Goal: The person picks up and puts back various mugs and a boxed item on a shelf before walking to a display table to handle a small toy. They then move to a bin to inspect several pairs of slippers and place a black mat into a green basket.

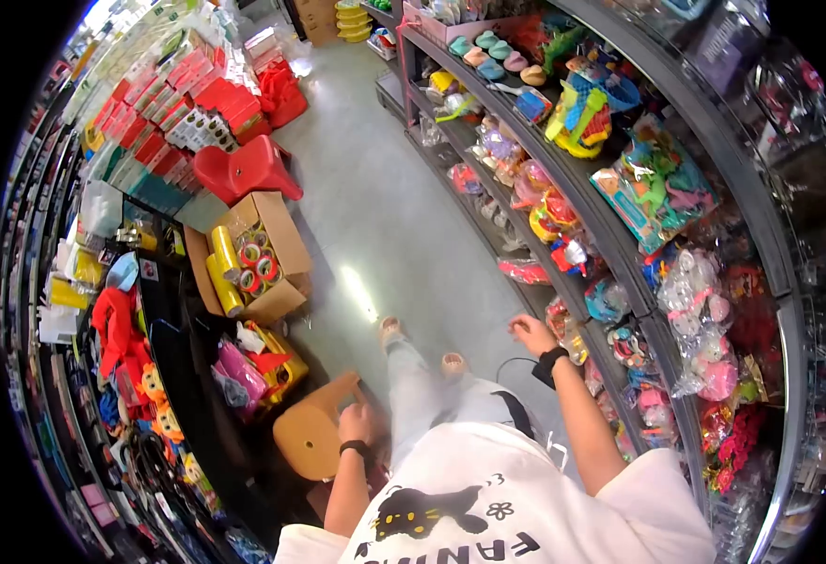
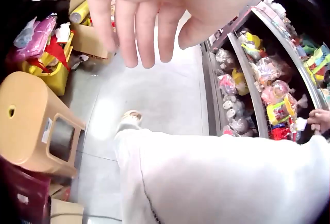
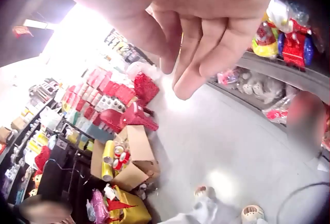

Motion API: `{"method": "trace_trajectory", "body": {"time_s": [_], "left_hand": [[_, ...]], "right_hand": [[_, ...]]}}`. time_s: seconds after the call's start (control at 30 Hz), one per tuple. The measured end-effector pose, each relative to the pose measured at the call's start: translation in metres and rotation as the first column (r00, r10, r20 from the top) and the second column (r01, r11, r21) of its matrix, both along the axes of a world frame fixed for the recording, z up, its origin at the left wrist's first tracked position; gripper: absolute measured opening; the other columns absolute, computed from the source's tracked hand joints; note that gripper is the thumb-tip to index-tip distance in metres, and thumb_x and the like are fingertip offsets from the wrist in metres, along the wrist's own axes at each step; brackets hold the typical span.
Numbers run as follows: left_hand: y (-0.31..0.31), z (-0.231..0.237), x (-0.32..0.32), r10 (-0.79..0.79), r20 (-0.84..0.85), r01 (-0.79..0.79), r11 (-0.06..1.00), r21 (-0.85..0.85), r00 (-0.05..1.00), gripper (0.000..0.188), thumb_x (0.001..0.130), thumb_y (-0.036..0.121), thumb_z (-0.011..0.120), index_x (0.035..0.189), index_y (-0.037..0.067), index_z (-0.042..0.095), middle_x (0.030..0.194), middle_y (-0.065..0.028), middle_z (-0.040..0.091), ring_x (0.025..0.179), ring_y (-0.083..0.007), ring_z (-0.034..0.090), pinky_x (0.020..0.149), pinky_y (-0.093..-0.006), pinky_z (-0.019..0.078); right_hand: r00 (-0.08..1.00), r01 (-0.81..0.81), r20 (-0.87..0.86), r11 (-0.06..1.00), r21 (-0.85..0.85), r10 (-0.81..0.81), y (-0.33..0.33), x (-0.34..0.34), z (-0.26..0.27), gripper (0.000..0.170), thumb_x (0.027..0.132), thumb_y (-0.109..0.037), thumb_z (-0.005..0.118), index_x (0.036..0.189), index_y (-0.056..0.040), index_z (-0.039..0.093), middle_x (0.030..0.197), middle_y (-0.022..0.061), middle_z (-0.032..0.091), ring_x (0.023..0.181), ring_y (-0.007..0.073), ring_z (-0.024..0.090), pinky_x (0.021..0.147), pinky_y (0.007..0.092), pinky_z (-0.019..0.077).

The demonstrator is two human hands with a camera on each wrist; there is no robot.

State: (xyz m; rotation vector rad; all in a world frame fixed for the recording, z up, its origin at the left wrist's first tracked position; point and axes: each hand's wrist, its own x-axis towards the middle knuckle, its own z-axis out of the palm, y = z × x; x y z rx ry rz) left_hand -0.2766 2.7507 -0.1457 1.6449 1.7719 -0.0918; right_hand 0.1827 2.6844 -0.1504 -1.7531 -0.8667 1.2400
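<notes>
My left hand (image 1: pixel 355 425) hangs low beside a tan plastic stool (image 1: pixel 308 434), overlapping its edge in the head view. In the left wrist view the fingers of this hand (image 2: pixel 149 15) extend loosely, holding nothing. Out to the other side, my right hand (image 1: pixel 533 336) is raised near the lower toy shelves. Seen from the right wrist, that hand (image 3: pixel 206 33) has loosely bent fingers with nothing held in them. Each wrist wears a black band.
Shelves of bagged toys (image 1: pixel 704 329) line the right side of an aisle. At left stand an open cardboard box (image 1: pixel 286 249) of tape rolls, a yellow bin (image 2: pixel 58 82) with packaged goods and a red chair (image 1: pixel 253 169). Grey floor (image 1: pixel 347 188) runs between.
</notes>
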Motion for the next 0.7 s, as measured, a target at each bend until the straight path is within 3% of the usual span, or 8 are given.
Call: {"method": "trace_trajectory", "body": {"time_s": [0.07, 0.17, 0.23, 0.27, 0.3, 0.47, 0.57, 0.7], "left_hand": [[0.028, -0.008, -0.008, 0.018, 0.004, -0.018, 0.998, -0.062, 1.0, 0.034, 0.085, 0.031, 0.053, 0.1, 0.003, 0.063, 0.103, -0.0214, 0.062, 0.099, -0.0393, 0.056, 0.085, -0.0463, 0.0443], [0.086, -0.007, -0.016, 0.041, 0.014, -0.041, 0.999, -0.004, 0.999, 0.032, 0.084, 0.03, 0.054, 0.099, 0.003, 0.063, 0.102, -0.021, 0.062, 0.099, -0.0389, 0.056, 0.085, -0.0462, 0.0446], [0.138, -0.012, -0.029, 0.068, 0.028, -0.07, 0.995, 0.067, 0.997, 0.029, 0.084, 0.029, 0.054, 0.096, 0.004, 0.063, 0.1, -0.0202, 0.062, 0.097, -0.0388, 0.056, 0.083, -0.0457, 0.0456], [0.155, -0.013, -0.035, 0.106, 0.032, -0.109, 0.99, 0.088, 0.994, 0.027, 0.084, 0.028, 0.054, 0.094, 0.004, 0.063, 0.099, -0.0198, 0.062, 0.096, -0.0387, 0.057, 0.082, -0.0455, 0.0461], [0.173, -0.005, -0.038, 0.135, 0.049, -0.141, 0.98, 0.141, 0.99, 0.026, 0.084, 0.028, 0.054, 0.092, 0.005, 0.062, 0.098, -0.0187, 0.062, 0.094, -0.0382, 0.057, 0.08, -0.0452, 0.0467], [0.25, 0.012, -0.078, 0.199, 0.023, -0.2, 0.967, 0.159, 0.98, 0.027, 0.086, 0.03, 0.051, 0.09, 0.006, 0.062, 0.094, -0.0146, 0.062, 0.09, -0.0341, 0.059, 0.075, -0.0447, 0.0477], [0.27, 0.019, -0.1, 0.173, -0.05, -0.165, 0.976, 0.141, 0.984, 0.024, 0.085, 0.028, 0.052, 0.088, 0.007, 0.063, 0.093, -0.013, 0.063, 0.089, -0.0329, 0.06, 0.075, -0.0439, 0.0493], [0.282, 0.017, -0.119, 0.304, 0.001, -0.301, 0.94, 0.159, 0.953, 0.024, 0.085, 0.028, 0.053, 0.088, 0.007, 0.063, 0.093, -0.0129, 0.063, 0.088, -0.0333, 0.061, 0.074, -0.0444, 0.0499]], "right_hand": [[0.994, 0.089, 0.081, 0.985, -0.149, -0.078, -0.013, -0.001, -0.023, 0.016, 0.091, -0.008, 0.049, 0.102, -0.0005, 0.057, 0.087, 0.0063, 0.064, 0.078, 0.0152, 0.062, 0.067, 0.0275, 0.0501], [0.921, 0.107, 0.378, 0.871, -0.48, 0.096, -0.072, 0.003, -0.09, 0.027, 0.084, -0.027, 0.054, 0.084, -0.0029, 0.065, 0.08, 0.0164, 0.066, 0.074, 0.0287, 0.064, 0.066, 0.041, 0.0489], [0.972, 0.114, 0.228, 0.733, -0.67, 0.058, -0.108, -0.009, -0.098, 0.03, 0.082, -0.031, 0.053, 0.082, -0.0037, 0.067, 0.077, 0.0155, 0.067, 0.073, 0.0284, 0.065, 0.066, 0.0421, 0.0503], [0.755, 0.011, 0.447, 0.672, -0.74, 0.48, -0.113, -0.016, -0.092, 0.027, 0.08, -0.029, 0.055, 0.081, -0.0052, 0.069, 0.073, 0.0112, 0.068, 0.069, 0.0255, 0.066, 0.064, 0.0391, 0.0517], [0.722, -0.055, 0.408, 0.633, -0.772, 0.559, -0.113, -0.018, -0.089, 0.026, 0.081, -0.027, 0.056, 0.083, -0.0046, 0.068, 0.073, 0.0109, 0.067, 0.067, 0.0243, 0.065, 0.062, 0.0379, 0.0514], [0.98, 0.087, 0.192, 0.752, -0.653, 0.053, 0.028, -0.029, -0.08, 0.022, 0.083, -0.02, 0.056, 0.089, -0.0018, 0.065, 0.072, 0.0089, 0.065, 0.062, 0.018, 0.062, 0.056, 0.032, 0.0497], [0.981, -0.024, 0.169, 0.92, -0.391, 0.097, 0.17, -0.046, -0.058, 0.015, 0.087, -0.014, 0.053, 0.09, -0.0014, 0.061, 0.072, 0.0076, 0.063, 0.058, 0.0156, 0.06, 0.05, 0.029, 0.0478], [0.975, -0.186, 0.081, 0.96, -0.211, 0.206, 0.339, -0.073, -0.035, 0.015, 0.091, -0.012, 0.048, 0.1, -0.0052, 0.057, 0.085, 0.0072, 0.066, 0.065, 0.014, 0.062, 0.053, 0.0251, 0.0467]]}}
